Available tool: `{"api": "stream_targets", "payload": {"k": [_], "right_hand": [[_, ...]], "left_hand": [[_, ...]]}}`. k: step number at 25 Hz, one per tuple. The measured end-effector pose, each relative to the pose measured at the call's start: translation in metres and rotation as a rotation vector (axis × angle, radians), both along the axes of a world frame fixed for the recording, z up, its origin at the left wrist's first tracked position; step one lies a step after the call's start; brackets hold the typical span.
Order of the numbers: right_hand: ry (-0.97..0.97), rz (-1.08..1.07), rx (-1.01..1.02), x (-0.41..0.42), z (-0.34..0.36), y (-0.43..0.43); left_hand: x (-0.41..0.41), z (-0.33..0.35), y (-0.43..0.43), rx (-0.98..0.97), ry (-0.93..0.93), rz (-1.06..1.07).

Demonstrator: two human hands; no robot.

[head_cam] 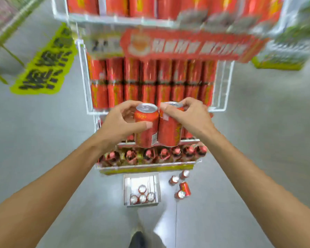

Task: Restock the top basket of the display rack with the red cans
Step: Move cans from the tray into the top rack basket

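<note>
the left hand has its grip clamped on one red can; the right hand grips a second red can by its rim. both cans are upright, touching side by side, in front of the middle tier, well below the top basket, which already looks crowded. the right grip looks shallow, only fingertips at the top, so that can may slip on the lift, or knock packed cans on entry. loose cans beside the white box on the floor could trip a step. the red sign and yellow floor sign carry writing too blurred to read.
</note>
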State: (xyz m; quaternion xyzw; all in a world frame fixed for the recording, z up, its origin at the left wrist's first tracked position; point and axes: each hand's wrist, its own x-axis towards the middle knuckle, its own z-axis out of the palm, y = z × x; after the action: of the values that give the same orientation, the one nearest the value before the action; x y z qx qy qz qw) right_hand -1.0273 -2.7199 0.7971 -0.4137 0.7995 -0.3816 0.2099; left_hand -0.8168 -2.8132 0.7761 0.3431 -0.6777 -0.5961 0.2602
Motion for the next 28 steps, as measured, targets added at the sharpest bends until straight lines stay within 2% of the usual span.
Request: {"api": "stream_targets", "payload": {"k": [3, 6, 12, 15, 20, 24, 28], "right_hand": [[0.098, -0.044, -0.016, -0.017, 0.113, 0.001], [0.252, -0.106, -0.088, -0.033, 0.194, -0.001], [0.427, -0.238, -0.160, -0.089, 0.299, -0.019], [0.504, -0.262, -0.159, -0.131, 0.326, -0.044], [0.518, -0.277, -0.169, -0.198, 0.347, -0.090], [0.544, -0.304, -0.203, -0.238, 0.342, -0.116], [0.611, -0.278, -0.203, -0.257, 0.323, -0.124]], "left_hand": [[-0.026, 0.101, -0.008, -0.040, 0.086, -0.013], [-0.055, 0.177, -0.016, -0.094, 0.129, -0.004], [-0.124, 0.292, -0.027, -0.181, 0.154, 0.013], [-0.172, 0.323, -0.042, -0.163, 0.165, 0.055], [-0.247, 0.347, -0.076, -0.141, 0.136, 0.206], [-0.294, 0.341, -0.105, -0.124, 0.086, 0.302], [-0.319, 0.327, -0.110, -0.115, 0.027, 0.298]]}}
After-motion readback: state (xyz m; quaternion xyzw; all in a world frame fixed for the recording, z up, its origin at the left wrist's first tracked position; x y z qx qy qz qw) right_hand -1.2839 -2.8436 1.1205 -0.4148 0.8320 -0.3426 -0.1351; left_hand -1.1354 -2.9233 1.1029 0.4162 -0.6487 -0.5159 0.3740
